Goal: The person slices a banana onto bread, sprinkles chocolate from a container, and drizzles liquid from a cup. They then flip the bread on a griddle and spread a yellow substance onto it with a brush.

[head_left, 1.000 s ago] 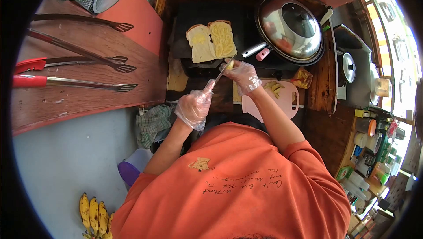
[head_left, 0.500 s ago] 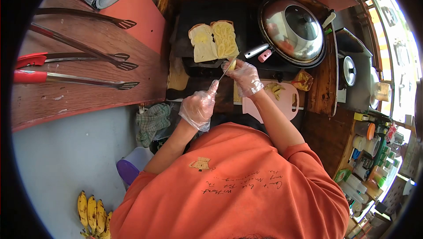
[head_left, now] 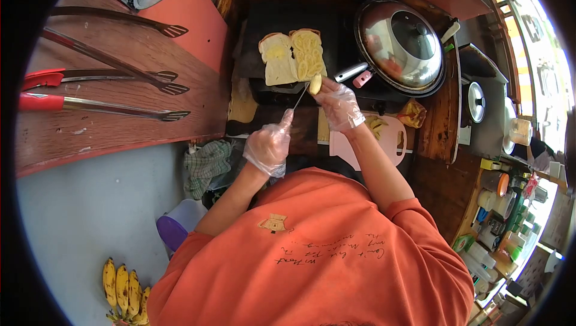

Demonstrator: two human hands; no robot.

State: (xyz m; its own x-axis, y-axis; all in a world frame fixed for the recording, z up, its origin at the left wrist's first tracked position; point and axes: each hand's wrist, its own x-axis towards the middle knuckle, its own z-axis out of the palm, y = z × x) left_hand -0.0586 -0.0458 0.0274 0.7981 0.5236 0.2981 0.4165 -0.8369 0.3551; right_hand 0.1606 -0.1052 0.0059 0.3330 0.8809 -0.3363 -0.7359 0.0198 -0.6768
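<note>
My left hand (head_left: 268,147), in a clear plastic glove, is closed round the handle of a thin knife (head_left: 301,96), its index finger stretched along it. The blade points up toward a peeled piece of banana (head_left: 315,84). That piece is pinched in the fingertips of my gloved right hand (head_left: 340,105). Just beyond the hands, two bread slices lie side by side on a dark griddle (head_left: 282,17). Banana slices cover the right bread slice (head_left: 307,53). The left bread slice (head_left: 278,65) has a pale yellow spread on it.
Under my right wrist lies a pink cutting board (head_left: 393,131) with banana peel (head_left: 376,124). A lidded pan (head_left: 399,44) stands right of the griddle. Several tongs (head_left: 120,107) rest on the wooden counter at left. A banana bunch (head_left: 124,287) is at lower left.
My right hand has shifted slightly right and down with the banana piece, turning it upright. The knife tip now sits beside the banana. My left hand has barely moved.
</note>
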